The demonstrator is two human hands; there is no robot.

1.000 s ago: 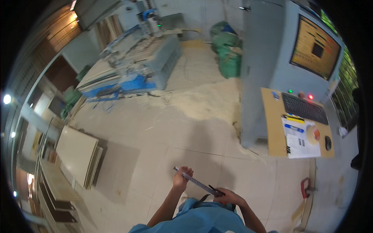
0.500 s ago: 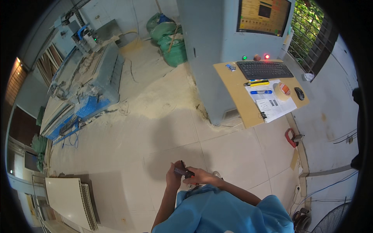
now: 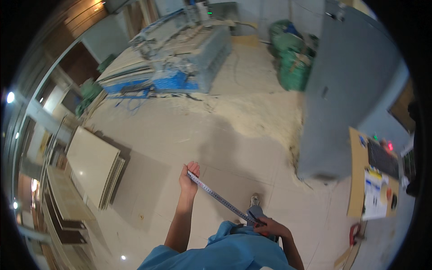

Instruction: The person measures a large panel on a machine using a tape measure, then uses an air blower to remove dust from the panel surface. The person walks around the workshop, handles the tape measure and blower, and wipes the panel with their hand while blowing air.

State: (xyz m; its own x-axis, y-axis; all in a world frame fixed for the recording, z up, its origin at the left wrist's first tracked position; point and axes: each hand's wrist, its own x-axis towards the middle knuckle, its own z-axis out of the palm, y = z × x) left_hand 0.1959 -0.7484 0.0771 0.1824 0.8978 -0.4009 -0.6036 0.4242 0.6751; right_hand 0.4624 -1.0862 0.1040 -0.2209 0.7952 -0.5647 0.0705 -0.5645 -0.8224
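A tape measure's pale blade [image 3: 220,198] is drawn out in a slanting line between my two hands. At its far left end is my left hand [image 3: 189,176], palm up with the fingers partly stretched, holding the blade's tip by the thumb. My right hand [image 3: 273,227] is wrapped round the dark and orange case close to my waist. Most of the case is hidden by the fingers.
Stacked pale panels [image 3: 96,164] lean at the left, with brown boards [image 3: 67,209] nearer. A dusty blue machine [image 3: 175,63] and green sacks [image 3: 294,67] stand farther off. On the right are a grey cabinet [image 3: 346,90] and a wooden shelf [image 3: 357,180] holding a keyboard.
My hands were together on the tape measure; now they are apart, with the blade pulled out between them. The view has swung left, towards the leaning panels.
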